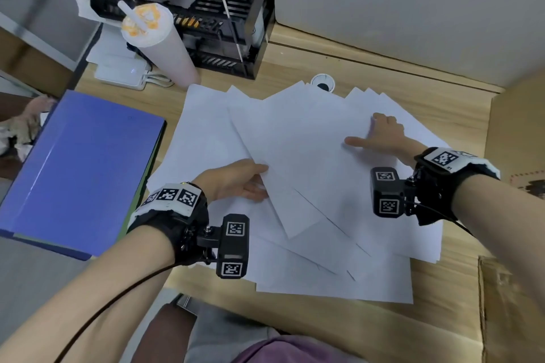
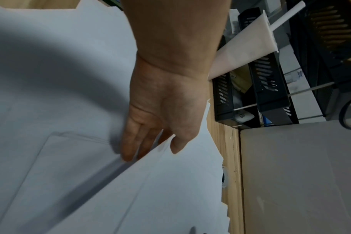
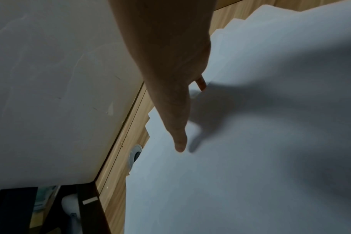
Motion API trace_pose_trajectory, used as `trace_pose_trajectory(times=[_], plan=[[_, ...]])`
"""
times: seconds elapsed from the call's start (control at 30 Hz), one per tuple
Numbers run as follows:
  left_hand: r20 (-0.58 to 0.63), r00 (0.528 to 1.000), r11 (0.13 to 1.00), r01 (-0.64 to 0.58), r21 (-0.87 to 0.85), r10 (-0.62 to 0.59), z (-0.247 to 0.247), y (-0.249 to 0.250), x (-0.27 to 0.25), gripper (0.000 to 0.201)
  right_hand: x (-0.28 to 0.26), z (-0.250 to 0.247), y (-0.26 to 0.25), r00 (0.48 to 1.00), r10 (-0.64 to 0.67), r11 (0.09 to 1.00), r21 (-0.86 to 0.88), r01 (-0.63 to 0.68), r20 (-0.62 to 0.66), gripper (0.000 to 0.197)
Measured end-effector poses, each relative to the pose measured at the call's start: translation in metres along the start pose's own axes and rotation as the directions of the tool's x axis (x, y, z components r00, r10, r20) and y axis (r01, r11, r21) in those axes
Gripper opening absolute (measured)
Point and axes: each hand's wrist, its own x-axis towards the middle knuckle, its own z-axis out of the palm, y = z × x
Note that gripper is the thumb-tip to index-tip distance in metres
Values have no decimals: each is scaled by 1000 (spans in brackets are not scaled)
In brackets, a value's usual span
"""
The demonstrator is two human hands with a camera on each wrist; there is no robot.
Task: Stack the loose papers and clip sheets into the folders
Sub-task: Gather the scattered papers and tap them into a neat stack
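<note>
Several loose white papers [image 1: 309, 156] lie fanned out over the middle of the wooden desk [image 1: 427, 318]. A closed blue folder [image 1: 79, 168] lies flat to their left, at the desk's edge. My left hand [image 1: 259, 181] holds the near left edge of the upper sheets, thumb on top and fingers underneath; the left wrist view shows this hand [image 2: 150, 150] straddling the paper edge [image 2: 160, 148]. My right hand [image 1: 368, 132] is at the far right of the pile. Its thumb lies flat on the top sheet and its fingers curl round the sheets' edge [image 3: 206, 88].
A tall pale drink cup [image 1: 156, 38] with a straw stands behind the papers, next to a black file rack [image 1: 224, 23]. A white charger [image 1: 121, 72] sits at the back left and a cable grommet [image 1: 323, 83] behind the pile. A cardboard box [image 1: 513, 289] borders the right side.
</note>
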Motion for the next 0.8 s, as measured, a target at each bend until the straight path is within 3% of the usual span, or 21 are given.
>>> trace_pose_trajectory(times=[0.27, 0.33, 0.4, 0.43, 0.5, 0.57, 0.8], plan=[[-60, 992, 992, -111, -62, 108, 14, 20, 3, 28, -28, 11, 13, 995, -15, 968, 250, -10, 100, 55], [-137, 984, 992, -121, -37, 114, 15, 22, 12, 55, -40, 17, 16, 988, -10, 967, 253, -30, 157, 31], [-185, 976, 993, -116, -9, 112, 9, 15, 39, 88, -53, 21, 20, 986, -12, 953, 299, -40, 169, 26], [-178, 978, 993, -114, 2, 113, 11, 14, 45, 91, -58, 23, 22, 986, -26, 931, 363, -37, 167, 23], [-127, 985, 993, -111, 41, 115, 29, 23, 26, 62, -70, 25, 26, 981, -65, 836, 547, -47, 183, 10], [-62, 990, 988, -122, 99, 128, 41, 28, 16, 35, -80, 26, 31, 982, -73, 745, 665, -62, 173, 26], [-34, 990, 933, -117, 340, 137, 48, 21, 20, 35, -92, 41, 56, 997, 80, 563, 825, -53, 10, 21]])
